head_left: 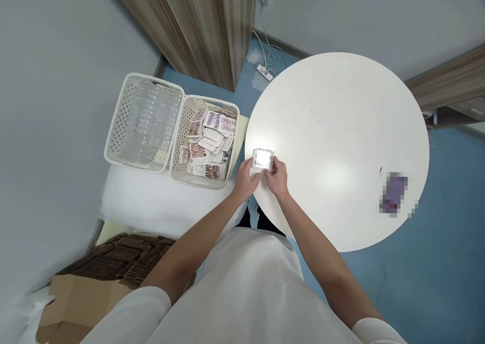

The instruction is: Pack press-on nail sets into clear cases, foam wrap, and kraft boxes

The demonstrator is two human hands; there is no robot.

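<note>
A small clear plastic case (262, 159) with a bright white glare on it sits between my two hands, over the left edge of the round white table (341, 101). My left hand (246, 180) grips its left side with the fingers. On the opposite side, my right hand (278, 177) is closed on the lower right corner. Glare hides whatever is inside the case. Just left of my hands, a white basket (178, 157) holds a loose pile of press-on nail cards (212, 142). Beside it, another white basket (117, 116) is stacked with clear plastic cases (151, 121).
A blurred purple item (394, 193) lies at the table's right side. At lower left stands an open cardboard box (83, 298) with dark brown pieces. A power strip (264, 72) with cables rests on the blue floor behind the table, near a wooden cabinet (204, 26).
</note>
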